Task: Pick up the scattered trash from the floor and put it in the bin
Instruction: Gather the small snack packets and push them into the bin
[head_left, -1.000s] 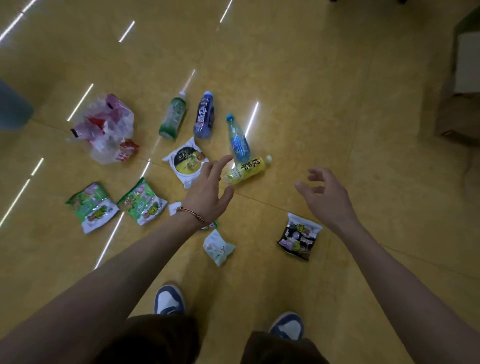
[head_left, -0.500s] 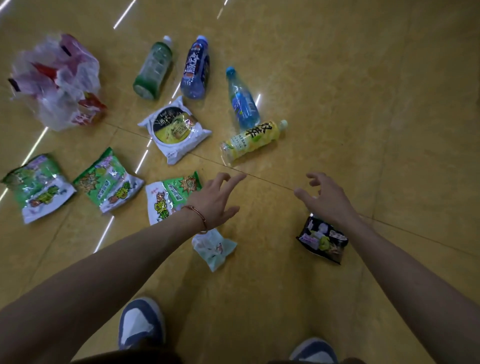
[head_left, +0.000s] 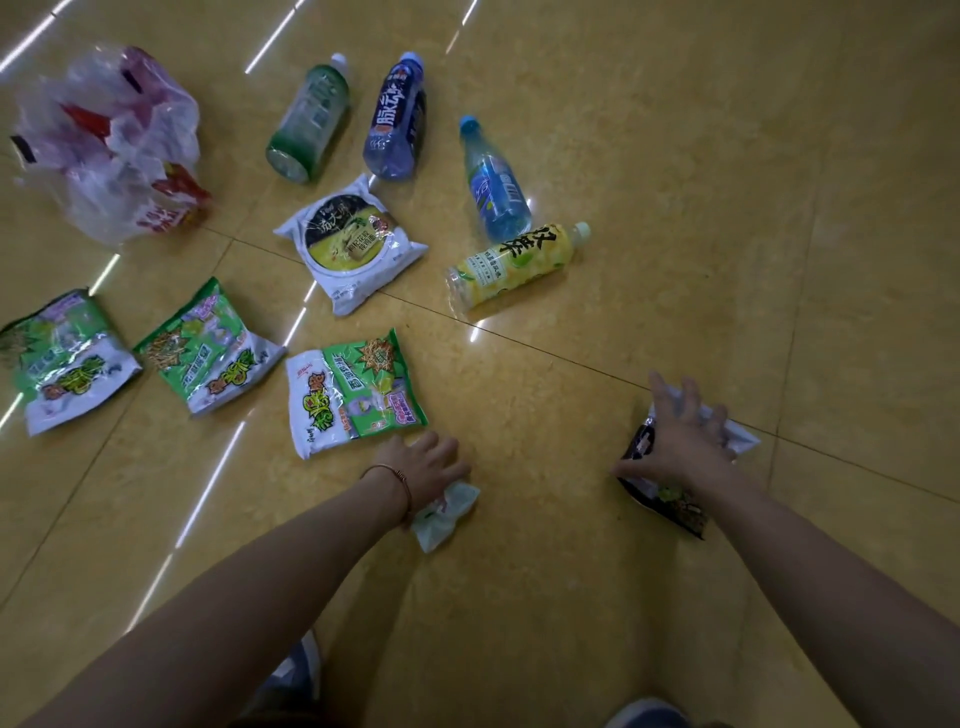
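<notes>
Trash pickup begins: left hand (head_left: 423, 462) on a wrapper (head_left: 447, 512), grip unclear; right hand (head_left: 680, 441) spread wide over a packet (head_left: 672, 501), must close next.

I read 汤大师 on the white noodle pack (head_left: 353, 244) | 脉动 in white down the dark blue bottle (head_left: 396, 117) beyond that pack | bold black characters on the yellow bottle (head_left: 514, 262) right of the pack, unsure which | green packet (head_left: 358, 395) just this side of the pack: print too blurred
</notes>
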